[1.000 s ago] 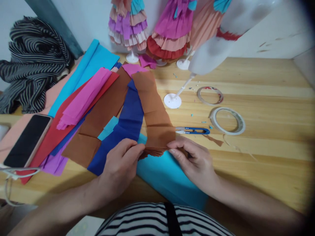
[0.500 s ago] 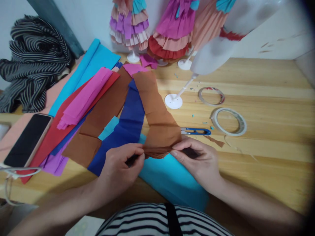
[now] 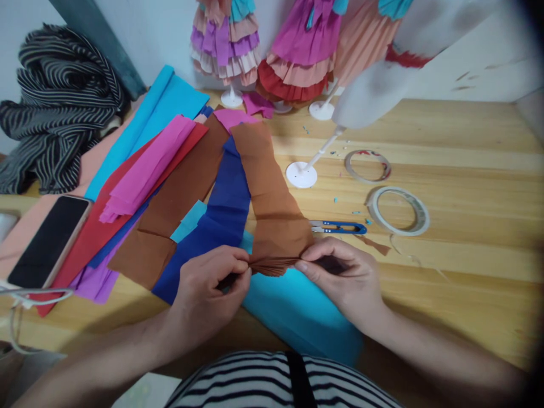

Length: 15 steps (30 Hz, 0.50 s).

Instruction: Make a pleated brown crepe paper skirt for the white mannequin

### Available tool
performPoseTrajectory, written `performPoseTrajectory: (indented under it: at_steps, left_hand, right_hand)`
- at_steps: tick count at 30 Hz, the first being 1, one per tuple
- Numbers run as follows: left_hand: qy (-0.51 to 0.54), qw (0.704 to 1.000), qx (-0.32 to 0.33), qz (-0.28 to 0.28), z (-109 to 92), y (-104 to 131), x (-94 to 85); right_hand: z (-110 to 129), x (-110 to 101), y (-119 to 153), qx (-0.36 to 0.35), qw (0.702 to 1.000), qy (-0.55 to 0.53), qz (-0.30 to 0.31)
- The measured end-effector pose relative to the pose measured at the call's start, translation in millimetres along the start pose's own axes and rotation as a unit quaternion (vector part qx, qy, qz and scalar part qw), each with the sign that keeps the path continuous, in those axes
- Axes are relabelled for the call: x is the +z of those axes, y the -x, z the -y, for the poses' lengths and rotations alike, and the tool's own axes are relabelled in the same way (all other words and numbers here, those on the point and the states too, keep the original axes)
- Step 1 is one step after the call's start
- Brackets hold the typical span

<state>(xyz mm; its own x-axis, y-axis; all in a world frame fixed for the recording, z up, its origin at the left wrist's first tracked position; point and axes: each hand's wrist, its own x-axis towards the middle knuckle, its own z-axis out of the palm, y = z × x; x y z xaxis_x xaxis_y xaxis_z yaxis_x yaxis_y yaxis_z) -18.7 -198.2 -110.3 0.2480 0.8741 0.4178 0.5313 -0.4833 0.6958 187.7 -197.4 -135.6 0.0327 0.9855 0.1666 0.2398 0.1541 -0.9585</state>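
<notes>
A long brown paper strip (image 3: 272, 187) runs from the middle of the table towards me, its near end gathered into thin folds. My left hand (image 3: 215, 280) pinches the left edge of these folds between thumb and fingers. At their right edge, my right hand (image 3: 342, 277) pinches the same strip. Cyan paper (image 3: 297, 317) lies beneath, between the hands. Left of the held strip are a dark blue strip (image 3: 225, 198) and another brown piece (image 3: 182, 181). Blue thread snips (image 3: 340, 228) rest just beyond my right hand.
Two tape rolls, one thinner (image 3: 368, 166) and one thicker (image 3: 398, 211), lie on the right. A white stand base (image 3: 301, 174) supports a tilted white form. Ruffled paper dresses (image 3: 225, 45) stand behind. A phone (image 3: 50, 242), coloured papers and striped cloth (image 3: 68, 102) are at left.
The view has shifted slightly. Both hands keep their pinch on the brown strip, and its gathered folds look a little flatter.
</notes>
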Motion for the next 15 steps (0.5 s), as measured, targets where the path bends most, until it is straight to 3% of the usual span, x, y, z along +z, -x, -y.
performPoseTrajectory:
  at_steps: [7, 15]
  left_hand:
    - [-0.007, 0.999, 0.019, 0.025, 3, 5, 0.0]
    - [-0.114, 0.985, 0.132, 0.018, 13, 11, 3.6]
  right_hand:
    - [-7, -2, 4, -0.021, 1.000, -0.009, 0.011]
    - [-5, -6, 1, -0.095, 0.993, 0.054, 0.040]
